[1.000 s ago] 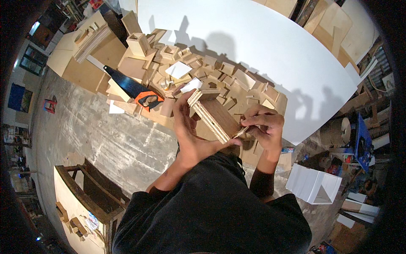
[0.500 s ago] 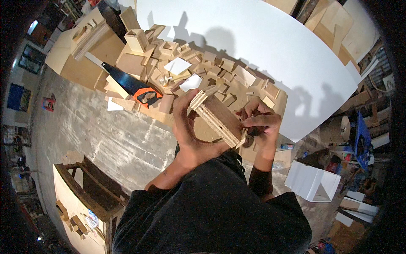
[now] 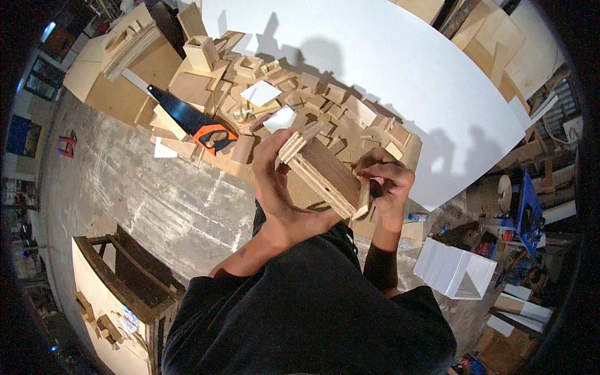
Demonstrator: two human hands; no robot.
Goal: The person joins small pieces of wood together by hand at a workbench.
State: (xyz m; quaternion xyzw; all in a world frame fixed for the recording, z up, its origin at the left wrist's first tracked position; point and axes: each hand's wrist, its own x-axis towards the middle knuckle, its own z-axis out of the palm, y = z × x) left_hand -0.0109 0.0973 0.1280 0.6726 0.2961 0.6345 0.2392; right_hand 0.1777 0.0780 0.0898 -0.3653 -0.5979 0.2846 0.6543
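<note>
A small box-like assembly of plywood pieces (image 3: 328, 165), with raw layered edges, is held tilted in front of my body. My left hand (image 3: 273, 190) is closed around its left end and underside, thumb stretched beneath it. At the right end stands a thin plywood end piece (image 3: 363, 199), which the curled fingers of my right hand (image 3: 390, 180) pinch against the assembly. The right fingertips are partly hidden in shadow behind that piece.
Beyond my hands, wood offcuts (image 3: 309, 83) cover a low work surface. A handsaw (image 3: 178, 109) with an orange-black handle lies at its left. A big white panel (image 3: 400, 56) stands behind. A wooden frame (image 3: 112, 275) is at lower left, a white box (image 3: 447, 265) at right.
The end piece has turned to sit squarer across the assembly's right end, showing more of its face. Both hands keep their hold; the whole view has shifted slightly.
</note>
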